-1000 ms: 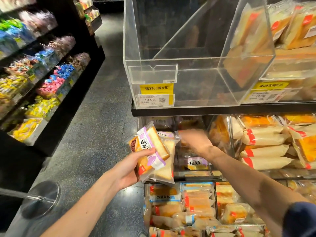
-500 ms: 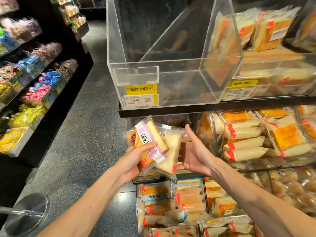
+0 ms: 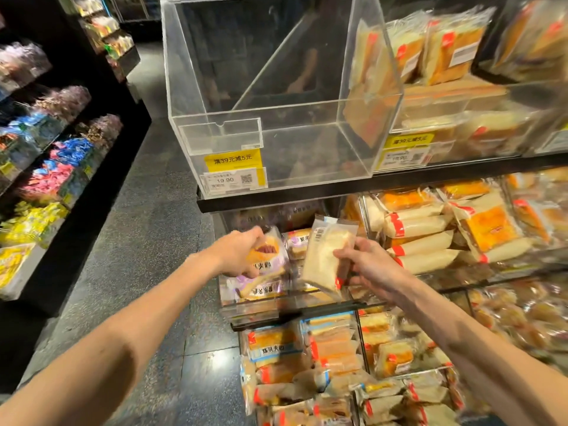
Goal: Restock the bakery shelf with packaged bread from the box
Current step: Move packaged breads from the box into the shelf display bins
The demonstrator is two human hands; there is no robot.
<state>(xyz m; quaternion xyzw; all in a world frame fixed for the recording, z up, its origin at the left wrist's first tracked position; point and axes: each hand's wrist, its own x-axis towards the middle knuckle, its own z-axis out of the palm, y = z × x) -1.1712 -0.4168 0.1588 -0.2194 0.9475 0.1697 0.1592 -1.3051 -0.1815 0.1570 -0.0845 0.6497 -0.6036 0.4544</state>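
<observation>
The left hand (image 3: 238, 252) reaches into the transparent acrylic bin on the middle shelf (image 3: 261, 305). Its fingers are curled over the top of a purple-and-orange wrapped bread packet (image 3: 270, 256), gripping it just above other purple-labelled packets (image 3: 261, 290) lying in that bin. Just to the right, the right hand (image 3: 365, 265) holds a pale bread slice in a see-through wrapper (image 3: 321, 259). Its fingers pinch the packet's lower right edge, and the packet stands nearly upright at the bin's mouth, barcode end up. Above, on the black shelf edge (image 3: 307, 193), sits a large transparent acrylic box (image 3: 276, 124) with a yellow price tag (image 3: 232, 161). White-and-red rolled packets (image 3: 415, 241) fill the bin to the right.
</observation>
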